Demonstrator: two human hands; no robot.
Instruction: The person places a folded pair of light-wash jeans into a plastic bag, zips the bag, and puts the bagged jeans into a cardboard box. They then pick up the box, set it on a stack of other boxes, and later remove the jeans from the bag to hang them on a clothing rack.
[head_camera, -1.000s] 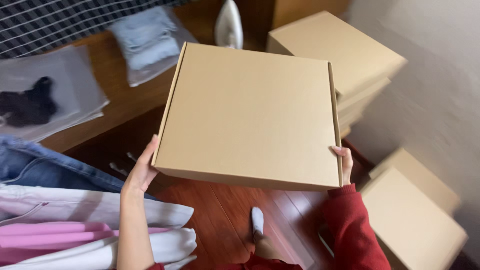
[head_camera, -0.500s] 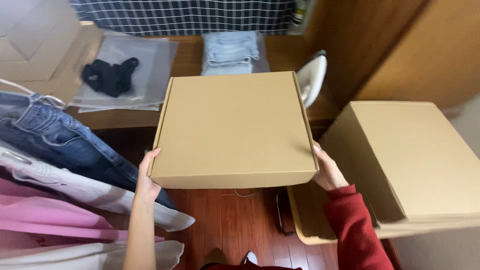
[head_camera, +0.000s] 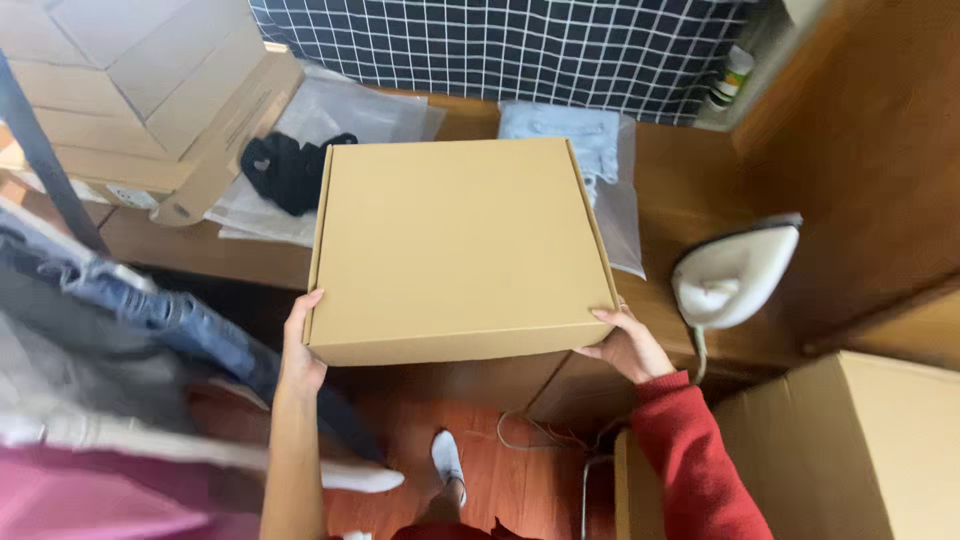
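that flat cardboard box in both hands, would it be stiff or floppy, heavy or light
The cardboard box is probably stiff: its top lies flat and edges run straight. Likely light, since the left hand and right hand hold it only at the near corners.

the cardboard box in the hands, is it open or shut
Shut. The flat cardboard box shows an unbroken lid lying flush with its front edge, no flap lifted. The left hand and right hand grip its sides.
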